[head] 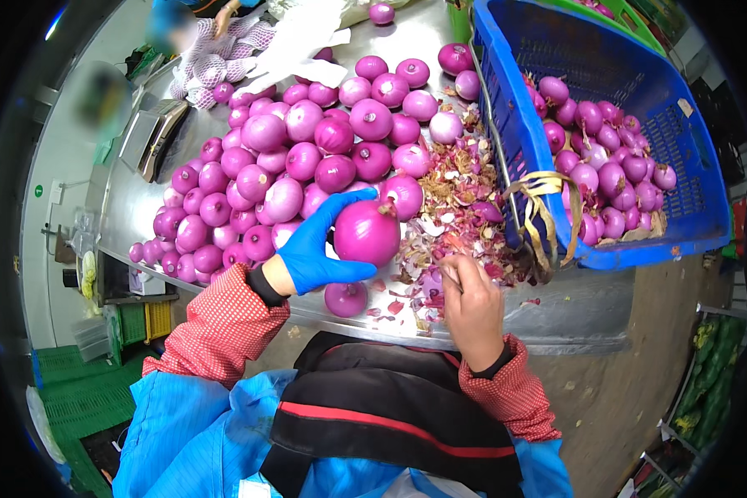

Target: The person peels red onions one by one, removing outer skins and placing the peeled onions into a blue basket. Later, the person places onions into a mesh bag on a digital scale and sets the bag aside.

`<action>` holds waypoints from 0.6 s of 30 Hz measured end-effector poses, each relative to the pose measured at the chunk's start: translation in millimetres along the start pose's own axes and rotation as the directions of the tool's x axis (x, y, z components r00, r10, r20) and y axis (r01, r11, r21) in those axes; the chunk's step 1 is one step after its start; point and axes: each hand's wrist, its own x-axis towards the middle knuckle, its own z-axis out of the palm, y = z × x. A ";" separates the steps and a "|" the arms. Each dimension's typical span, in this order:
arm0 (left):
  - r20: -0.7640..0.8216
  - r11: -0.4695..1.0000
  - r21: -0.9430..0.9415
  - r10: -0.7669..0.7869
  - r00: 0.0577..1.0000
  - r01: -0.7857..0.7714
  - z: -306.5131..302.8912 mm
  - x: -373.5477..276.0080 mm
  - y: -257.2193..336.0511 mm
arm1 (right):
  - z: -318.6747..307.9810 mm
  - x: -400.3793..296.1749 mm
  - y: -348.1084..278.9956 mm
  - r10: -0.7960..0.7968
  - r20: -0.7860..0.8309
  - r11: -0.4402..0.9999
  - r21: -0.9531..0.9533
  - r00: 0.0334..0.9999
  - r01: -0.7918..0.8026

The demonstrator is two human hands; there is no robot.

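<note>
My left hand (319, 245), in a blue glove, holds a large smooth red onion (367, 233) by its left side, stem end up. Bare, my right hand (473, 306) is over the edge of a heap of onion skins (454, 211), fingertips bent together; whether they pinch something is hidden. Many peeled-looking red onions (284, 200) are piled on the steel table (124, 205), to the left of the skins. One onion (346, 299) lies alone near the front edge, below my left hand.
A blue plastic crate (604, 252) of unpeeled onions stands at the right, with pale straps (541, 187) tied at its near corner. Mesh-wrapped onions (215, 65) and white sheeting (299, 46) lie at the back, near a co-worker's hand (224, 17). A scale-like device (162, 138) sits back left.
</note>
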 end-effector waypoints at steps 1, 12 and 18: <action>0.027 1.000 0.022 -0.002 1.000 0.002 3.6 -2.7 4.5 | 1.6 2.8 0.3 -0.077 -0.030 0.995 -0.066 0.997 0.075; 0.239 0.990 -0.137 -0.002 0.971 0.036 22.4 -1.9 11.3 | 16.3 17.2 9.4 -0.218 -0.090 0.929 -0.324 0.972 0.179; 0.255 0.978 -0.202 0.011 0.967 0.043 28.9 2.6 14.2 | 10.9 -7.9 41.4 0.074 -0.069 0.991 0.113 0.995 -0.066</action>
